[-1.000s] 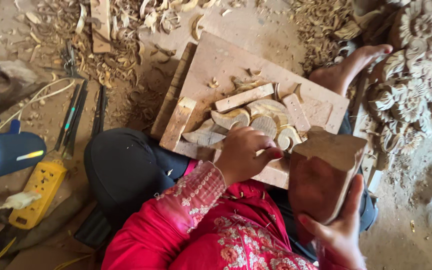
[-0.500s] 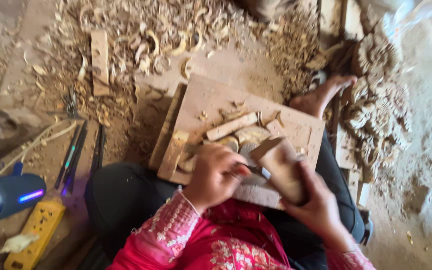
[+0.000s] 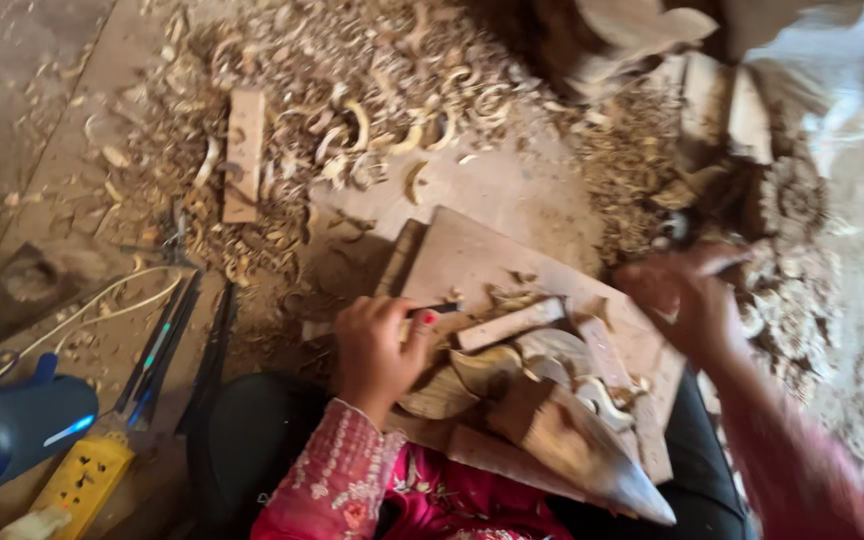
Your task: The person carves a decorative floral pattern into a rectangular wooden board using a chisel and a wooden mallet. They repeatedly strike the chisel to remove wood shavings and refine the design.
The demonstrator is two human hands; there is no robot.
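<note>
My left hand (image 3: 380,350) rests on the wooden work board (image 3: 472,262) across my lap, its fingers closed around a slim dark tool (image 3: 440,309). It lies against pale carved wood pieces (image 3: 512,365) and a small wooden bar (image 3: 510,324). A heavy wooden block (image 3: 577,448), blurred, lies at the board's near edge with neither hand on it. My right hand (image 3: 687,300) is blurred and held out over the board's right edge toward a heap of carved wooden flowers (image 3: 787,205). Its fingers look apart and nothing shows in it.
Curled wood shavings (image 3: 352,90) cover the floor beyond the board, with a short plank (image 3: 244,152) among them. At the left lie several long thin tools (image 3: 167,340), a blue device (image 3: 12,425), a yellow power strip (image 3: 80,485) and a pale cord (image 3: 117,300). Wood offcuts (image 3: 722,100) lie at the upper right.
My right hand has let go of the wooden block and swung out to the right. The block now lies on the board's near edge. The view has tilted forward; my left hand stays put.
</note>
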